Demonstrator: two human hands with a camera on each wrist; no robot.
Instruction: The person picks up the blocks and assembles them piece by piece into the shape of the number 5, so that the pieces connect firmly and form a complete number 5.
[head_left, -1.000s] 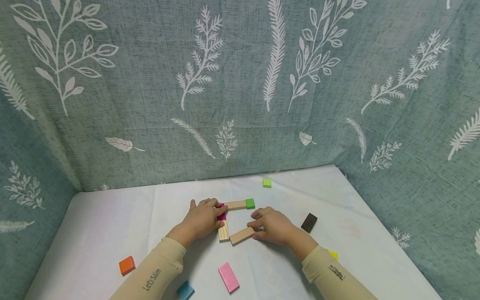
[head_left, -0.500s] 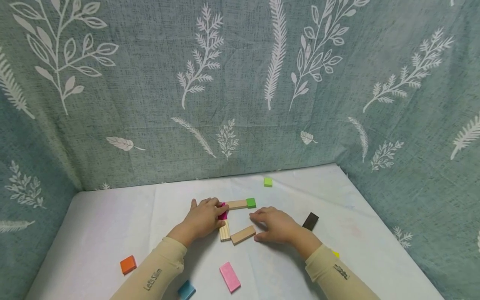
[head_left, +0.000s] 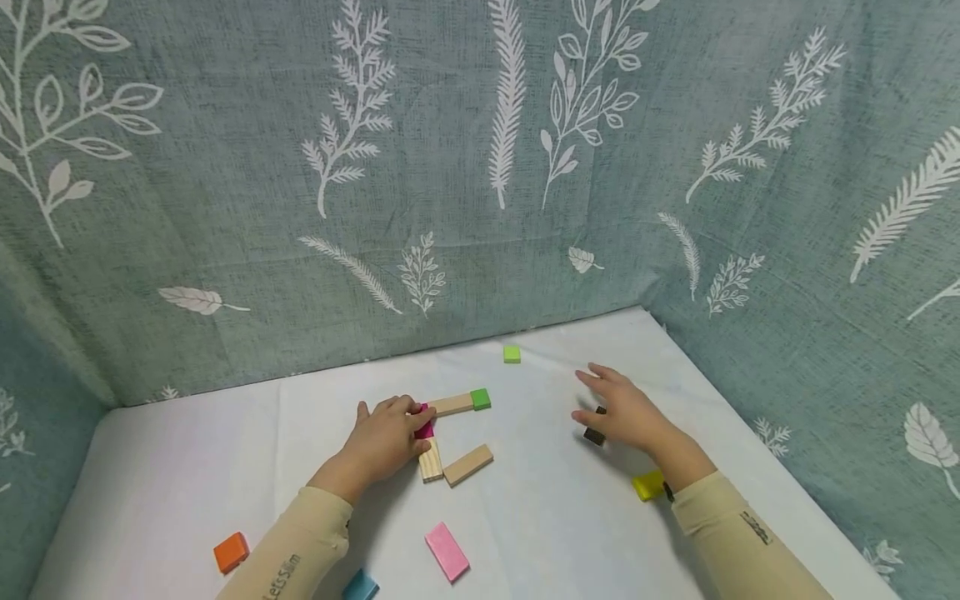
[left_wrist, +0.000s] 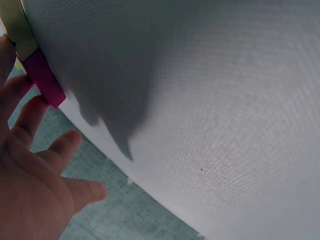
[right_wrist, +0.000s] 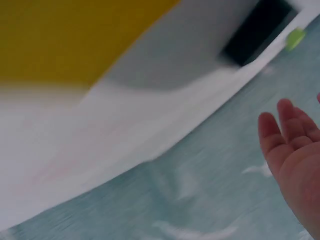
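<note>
In the head view my left hand rests at a magenta block, its fingertips touching it and the thumb near a grained wooden block. The left wrist view shows fingers against the side of the magenta block, with the other fingers spread. A plain wooden block and a green block continue the line from the magenta one. Another plain wooden block lies slanted near the grained block. My right hand hovers with spread fingers, holding nothing, and partly covers a dark block.
A yellow block lies beneath the right wrist, beside a mostly hidden dark object. Pink, blue and orange blocks lie nearer. A light green block sits near the back edge, before the leaf-patterned cloth.
My right hand has left the slanted wooden block and moved right, over the dark block. The left hand stays at the magenta block. The head view has turned to the right.
</note>
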